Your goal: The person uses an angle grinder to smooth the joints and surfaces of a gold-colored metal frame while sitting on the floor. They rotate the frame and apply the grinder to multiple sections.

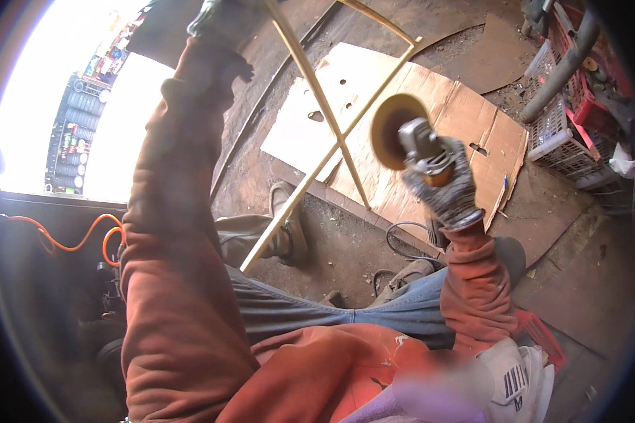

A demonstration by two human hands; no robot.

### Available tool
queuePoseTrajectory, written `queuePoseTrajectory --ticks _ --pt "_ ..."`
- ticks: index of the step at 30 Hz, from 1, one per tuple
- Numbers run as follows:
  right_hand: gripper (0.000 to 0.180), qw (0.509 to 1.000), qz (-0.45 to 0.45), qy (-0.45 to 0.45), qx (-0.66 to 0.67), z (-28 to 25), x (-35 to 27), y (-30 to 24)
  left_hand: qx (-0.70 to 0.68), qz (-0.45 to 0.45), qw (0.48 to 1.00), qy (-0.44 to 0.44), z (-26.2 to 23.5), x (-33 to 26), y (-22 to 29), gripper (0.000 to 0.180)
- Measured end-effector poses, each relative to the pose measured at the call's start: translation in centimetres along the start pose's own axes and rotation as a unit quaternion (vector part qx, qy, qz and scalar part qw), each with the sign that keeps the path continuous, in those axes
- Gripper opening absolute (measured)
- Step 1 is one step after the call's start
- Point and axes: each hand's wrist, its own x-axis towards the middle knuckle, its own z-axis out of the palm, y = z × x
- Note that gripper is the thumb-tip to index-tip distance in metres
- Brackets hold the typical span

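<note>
In a grey knitted glove, my right hand [444, 190] is closed round the body of an angle grinder [422, 144]. The grinder's round, brownish disc [395, 132] is held up clear of the bars, to their right. A frame of thin, yellowish bars [307, 67] crosses in an X in front of me, with one bar end near my left shin. My left arm stretches far forward to the upper edge, where the gloved left hand [222, 20] is partly cut off and dim. Its fingers cannot be made out.
A flattened cardboard sheet [466, 120] lies on the dirty floor beneath the bars. Plastic crates [564, 144] and a thick pipe [561, 67] stand at the right. An orange hose [42, 231] curls at the left. A dark cable [395, 243] loops near my feet.
</note>
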Motion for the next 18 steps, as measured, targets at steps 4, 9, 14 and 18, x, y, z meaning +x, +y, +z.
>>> queuePoseTrajectory --ticks 4,9,14,18 --pt "0.055 0.991 -0.02 0.129 -0.022 -3.4 0.0 -0.7 0.012 0.041 0.999 -0.02 1.3 -0.5 0.3 0.028" --pt "0.051 0.971 -0.026 0.238 0.012 -7.4 0.9 1.7 0.138 0.108 0.976 -0.129 0.6 -0.6 1.9 0.033" --pt "0.051 0.956 0.025 0.294 0.011 -10.8 1.8 3.7 -0.162 0.05 0.976 -0.135 3.0 -5.1 5.3 0.037" --pt "0.053 0.956 0.054 0.285 0.036 -9.2 1.9 2.8 -0.203 0.102 0.972 0.052 6.2 -10.8 7.6 0.033"
